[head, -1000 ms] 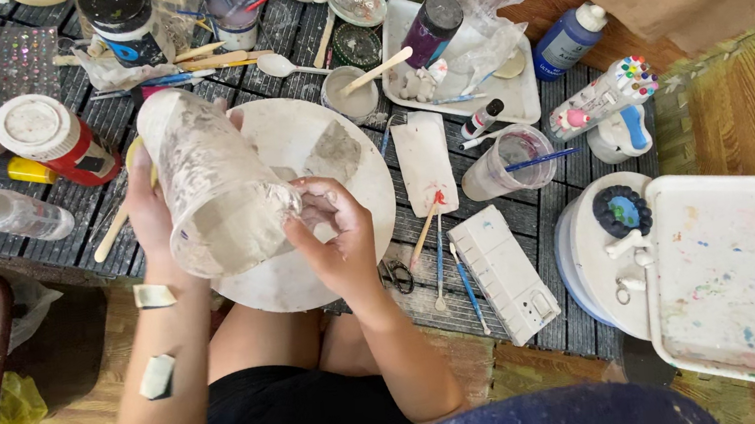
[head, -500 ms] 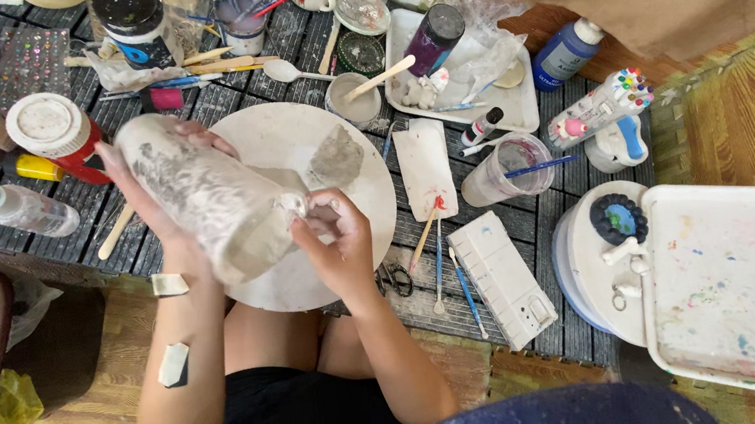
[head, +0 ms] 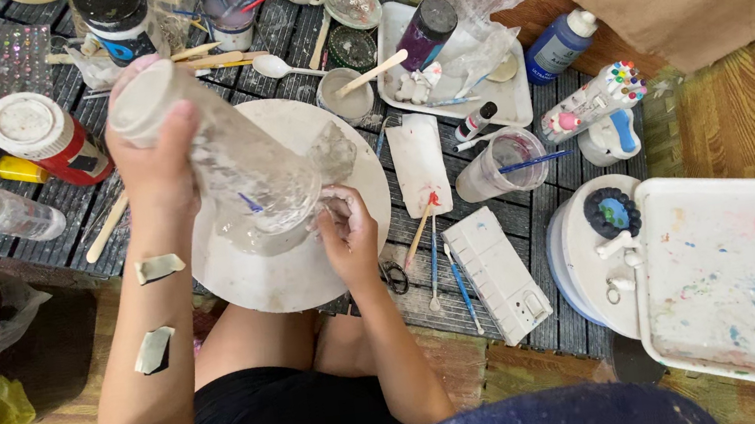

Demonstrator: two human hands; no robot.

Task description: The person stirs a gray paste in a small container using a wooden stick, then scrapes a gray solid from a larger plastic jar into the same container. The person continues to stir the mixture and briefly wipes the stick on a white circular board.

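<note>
Nearest the viewer, two bare knees sit below the round white board (head: 309, 277), which lies on the dark slatted table (head: 37, 213) and serves here as the landmark. The left hand (head: 154, 162) has its grip clenched around the neck end of a clear glass bottle (head: 240, 166), held tilted over the board's left half with its white cap end pointing away to the upper left. The right hand (head: 349, 234), over the board's right edge, has its grip pinched at the bottle's wide bottom end; whether it holds anything small there cannot be told. Two strips of pale tape (head: 156, 267) stick on the left forearm. Just right of the board lie scissors (head: 395, 278), thin brushes (head: 435, 262) and a white rectangular paint box (head: 498, 274). Farther right sits a white paint-flecked tray (head: 736, 285). Left of the board stand a clear small bottle (head: 3, 212) and a red jar with a white lid (head: 47, 138). Beyond the board are a small bowl with a wooden stick (head: 350, 97), a white spoon (head: 280, 67), a purple paint bottle (head: 424, 34) and a blue bottle (head: 562, 44).
</note>
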